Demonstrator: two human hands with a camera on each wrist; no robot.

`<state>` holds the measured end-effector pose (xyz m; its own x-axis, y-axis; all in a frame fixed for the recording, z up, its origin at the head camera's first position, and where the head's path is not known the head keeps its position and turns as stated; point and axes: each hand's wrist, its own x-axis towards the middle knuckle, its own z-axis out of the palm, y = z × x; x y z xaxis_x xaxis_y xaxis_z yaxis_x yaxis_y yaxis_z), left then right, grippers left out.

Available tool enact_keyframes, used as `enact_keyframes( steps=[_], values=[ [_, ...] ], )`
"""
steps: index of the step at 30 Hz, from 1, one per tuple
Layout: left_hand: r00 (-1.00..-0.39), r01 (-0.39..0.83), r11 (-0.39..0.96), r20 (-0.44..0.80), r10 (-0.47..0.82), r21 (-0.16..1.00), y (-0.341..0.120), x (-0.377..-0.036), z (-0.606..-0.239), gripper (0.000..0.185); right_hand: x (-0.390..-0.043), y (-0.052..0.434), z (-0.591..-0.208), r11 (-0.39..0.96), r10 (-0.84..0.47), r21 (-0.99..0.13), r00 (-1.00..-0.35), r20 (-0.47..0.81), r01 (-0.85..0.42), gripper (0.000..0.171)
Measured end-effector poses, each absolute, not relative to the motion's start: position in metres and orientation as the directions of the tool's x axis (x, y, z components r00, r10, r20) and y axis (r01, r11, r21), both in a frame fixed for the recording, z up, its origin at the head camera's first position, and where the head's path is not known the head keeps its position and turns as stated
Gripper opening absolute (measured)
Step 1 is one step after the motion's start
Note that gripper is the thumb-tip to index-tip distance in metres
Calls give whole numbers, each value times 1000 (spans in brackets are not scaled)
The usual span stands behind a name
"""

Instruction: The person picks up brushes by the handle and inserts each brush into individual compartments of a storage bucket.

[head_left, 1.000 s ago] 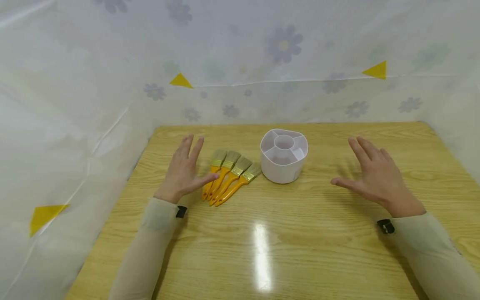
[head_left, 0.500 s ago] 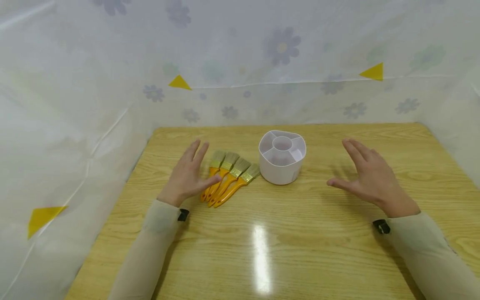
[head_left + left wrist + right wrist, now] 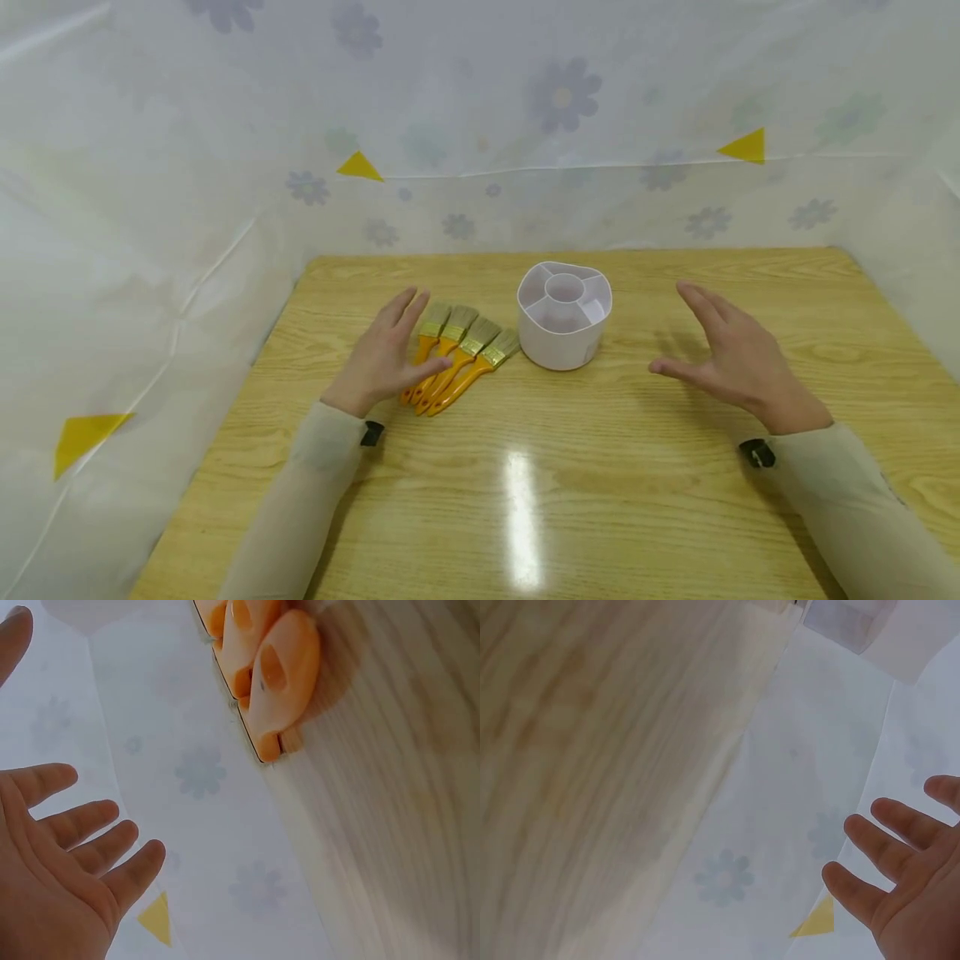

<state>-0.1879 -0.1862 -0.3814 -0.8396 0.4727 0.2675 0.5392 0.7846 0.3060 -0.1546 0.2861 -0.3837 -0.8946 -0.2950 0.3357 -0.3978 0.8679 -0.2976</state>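
Left hand (image 3: 381, 358) is spread wide near four fanned paintbrushes (image 3: 468, 348), toward left edge of table (image 3: 630, 500); right hand (image 3: 750, 371) wide too, nearer right edge. White divided holder (image 3: 564, 343) stands toward back edge.

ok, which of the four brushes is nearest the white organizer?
The rightmost brush in the head view: its bristles end beside the white organizer; the other three brushes lie farther left.

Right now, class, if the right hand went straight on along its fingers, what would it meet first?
Likely the flowered sheet behind the table; in the head view, the right hand points past the holder, which lies left of that line. Depth is hard to judge.
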Motion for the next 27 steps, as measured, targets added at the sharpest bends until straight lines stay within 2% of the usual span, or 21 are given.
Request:
enact_keyframes(
  steps=[19, 27],
  values=[
    [-856, 516, 776, 235, 459, 364, -184, -189, -384, 86, -166, 267, -377, 835, -277, -415, -928, 248, -360, 105],
    [-881, 469, 753, 187, 434, 462, -187, -193, -386, 81, -173, 260, -377, 798, -285, -485, -934, 216, -356, 104]
  ],
)
